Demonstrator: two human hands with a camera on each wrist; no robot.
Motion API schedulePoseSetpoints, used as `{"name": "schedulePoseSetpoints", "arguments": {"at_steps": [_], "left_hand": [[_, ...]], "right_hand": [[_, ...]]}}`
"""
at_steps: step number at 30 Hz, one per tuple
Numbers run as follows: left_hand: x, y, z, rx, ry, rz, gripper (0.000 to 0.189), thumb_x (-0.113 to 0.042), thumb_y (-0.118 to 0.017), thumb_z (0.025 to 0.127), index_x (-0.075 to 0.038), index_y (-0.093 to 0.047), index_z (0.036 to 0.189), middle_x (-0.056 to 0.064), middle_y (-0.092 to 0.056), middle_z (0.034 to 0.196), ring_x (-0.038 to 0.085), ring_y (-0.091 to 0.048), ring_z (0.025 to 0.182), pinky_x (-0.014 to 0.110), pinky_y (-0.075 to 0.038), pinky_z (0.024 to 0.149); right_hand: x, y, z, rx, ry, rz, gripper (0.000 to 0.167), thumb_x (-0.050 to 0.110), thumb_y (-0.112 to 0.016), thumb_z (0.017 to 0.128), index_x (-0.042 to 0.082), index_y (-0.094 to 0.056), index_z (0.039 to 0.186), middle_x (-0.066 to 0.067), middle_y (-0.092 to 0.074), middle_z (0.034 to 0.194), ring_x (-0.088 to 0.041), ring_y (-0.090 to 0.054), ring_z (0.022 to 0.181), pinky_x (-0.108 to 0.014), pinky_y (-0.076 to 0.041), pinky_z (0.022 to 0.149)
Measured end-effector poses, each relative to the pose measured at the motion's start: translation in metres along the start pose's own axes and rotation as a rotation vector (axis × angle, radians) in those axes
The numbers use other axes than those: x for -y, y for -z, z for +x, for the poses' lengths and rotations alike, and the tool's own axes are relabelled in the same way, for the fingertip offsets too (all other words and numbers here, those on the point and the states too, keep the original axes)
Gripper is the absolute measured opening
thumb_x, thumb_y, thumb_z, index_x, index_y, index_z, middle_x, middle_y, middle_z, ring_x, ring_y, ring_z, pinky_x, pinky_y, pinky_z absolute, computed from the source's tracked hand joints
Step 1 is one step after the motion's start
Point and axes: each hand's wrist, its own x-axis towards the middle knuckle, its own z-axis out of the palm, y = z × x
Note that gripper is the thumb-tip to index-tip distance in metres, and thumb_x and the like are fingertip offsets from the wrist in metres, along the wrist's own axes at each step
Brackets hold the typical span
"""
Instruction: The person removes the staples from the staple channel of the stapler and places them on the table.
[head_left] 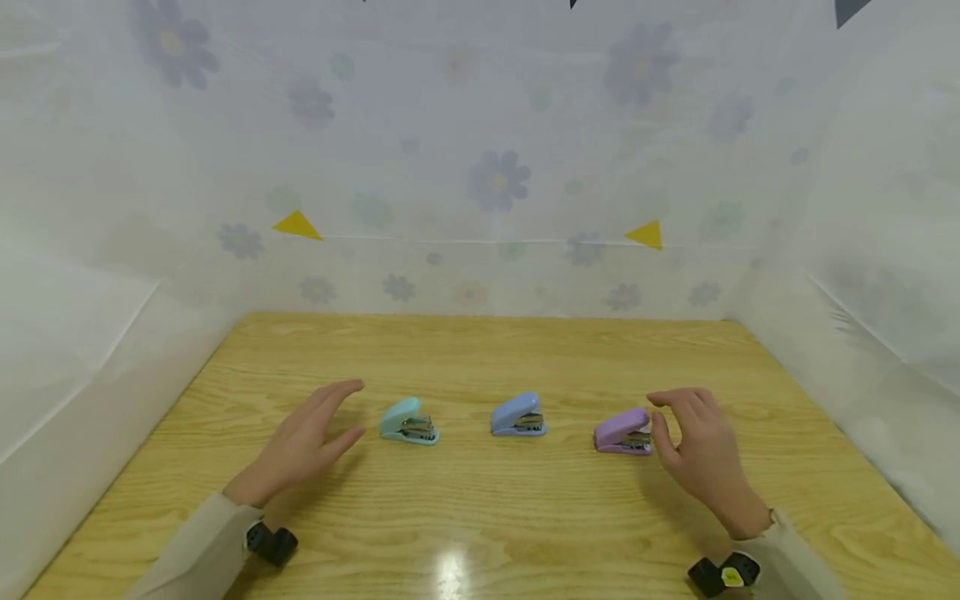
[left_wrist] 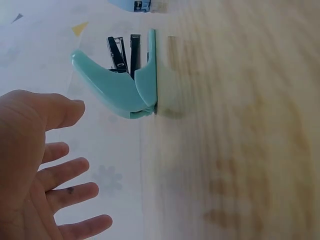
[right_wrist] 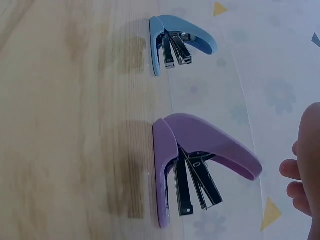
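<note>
Three small staplers stand in a loose row on the wooden table, their tops raised and metal parts showing. The mint green stapler (head_left: 408, 422) is on the left, the blue stapler (head_left: 518, 415) in the middle, the purple stapler (head_left: 622, 432) on the right. My left hand (head_left: 303, 442) hovers left of the mint one, thumb and fingers spread, holding nothing. In the left wrist view the mint stapler (left_wrist: 117, 90) is apart from the thumb. My right hand (head_left: 699, 446) is close by the purple stapler's right end, fingers bent loosely. The right wrist view shows the purple stapler (right_wrist: 200, 145) apart from those fingers.
Pale flower-patterned sheeting (head_left: 495, 108) walls the table (head_left: 480, 517) at the back and both sides. Two yellow triangles, a left triangle (head_left: 298, 225) and a right triangle (head_left: 647, 234), are on the back sheet. A black device sits on each wrist.
</note>
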Motion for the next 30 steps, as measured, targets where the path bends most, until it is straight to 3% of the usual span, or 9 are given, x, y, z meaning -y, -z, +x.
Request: {"name": "schedulePoseSetpoints", "arguments": {"at_steps": [7,12,18,27,30], "left_hand": [[-0.004,-0.004,0.010,0.031,-0.004,-0.016,0.057,-0.021,-0.068,0.090,-0.001,-0.045,0.138,0.018,-0.051,0.136,0.037,-0.050,0.124,0.054,-0.045,0.096],[-0.005,-0.006,0.016,0.069,0.019,-0.054,0.057,-0.023,-0.067,0.091,-0.003,-0.044,0.140,0.017,-0.051,0.137,0.036,-0.050,0.124,0.055,-0.044,0.096],[-0.004,-0.006,0.022,0.098,0.011,-0.142,0.053,-0.020,-0.064,0.093,-0.005,-0.044,0.140,0.014,-0.052,0.137,0.034,-0.052,0.122,0.053,-0.045,0.096],[-0.007,-0.006,0.031,0.154,0.006,-0.199,0.052,-0.022,-0.062,0.095,-0.009,-0.043,0.142,0.010,-0.054,0.136,0.030,-0.052,0.121,0.050,-0.047,0.095],[-0.009,-0.007,0.032,0.165,-0.001,-0.221,0.052,-0.022,-0.062,0.095,-0.009,-0.043,0.142,0.010,-0.053,0.136,0.030,-0.052,0.120,0.050,-0.047,0.095]], "right_hand": [[0.017,-0.009,0.006,0.014,0.032,0.051,0.041,0.030,-0.042,0.100,-0.002,-0.067,0.094,-0.010,-0.064,0.081,-0.024,-0.055,0.072,-0.031,-0.040,0.060],[0.029,-0.016,0.009,0.095,0.019,0.144,0.039,0.029,-0.041,0.101,-0.001,-0.065,0.099,-0.004,-0.061,0.077,-0.011,-0.053,0.061,-0.019,-0.042,0.052],[0.039,-0.025,0.007,0.150,0.019,0.213,0.033,0.025,-0.042,0.102,0.001,-0.064,0.100,0.001,-0.060,0.071,-0.006,-0.047,0.055,-0.016,-0.039,0.053],[0.053,-0.046,0.011,0.217,0.031,0.347,0.013,0.006,-0.053,0.093,0.002,-0.063,0.100,0.004,-0.059,0.072,0.003,-0.043,0.056,-0.010,-0.038,0.052],[0.060,-0.055,0.012,0.234,0.037,0.382,0.017,-0.004,-0.059,0.085,0.002,-0.063,0.100,0.006,-0.058,0.071,0.004,-0.043,0.057,-0.009,-0.037,0.052]]}}
